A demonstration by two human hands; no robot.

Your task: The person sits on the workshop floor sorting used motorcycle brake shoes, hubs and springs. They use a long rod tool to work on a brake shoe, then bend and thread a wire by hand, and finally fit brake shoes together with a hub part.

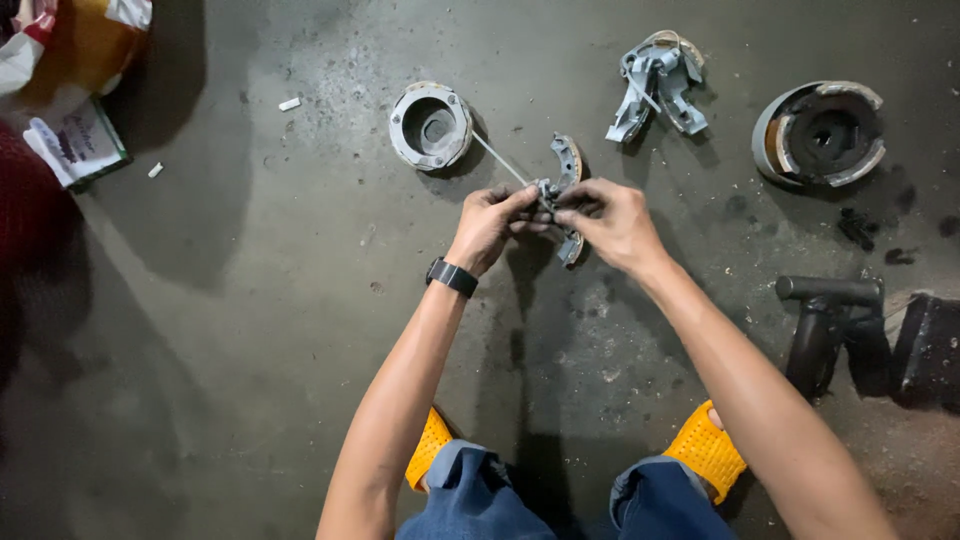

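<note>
Two yellow slippers [707,448] sit nearest the camera, blue jeans [470,495] bunched above them, and both bare forearms reach out over the stained concrete floor [250,330]. The left hand [487,225], black watch [452,277] on the wrist, is pinched tight on a curved grey brake shoe [568,175], thumb and fingers closed round its middle. The right hand [612,220] clamps the same part from the other side, fingertips meeting the left's. The shoe is held up above the floor, between the hands, with a thin pale rod [500,158] poking out toward the upper left. To the right lies a black pipe-shaped tool [825,320]. Beyond the hands, a round grey hub [430,125] rests on the floor, then a pile of grey brake parts [655,85], and far right a dark drum assembly [820,133]. Far left: a packet [75,140].
</note>
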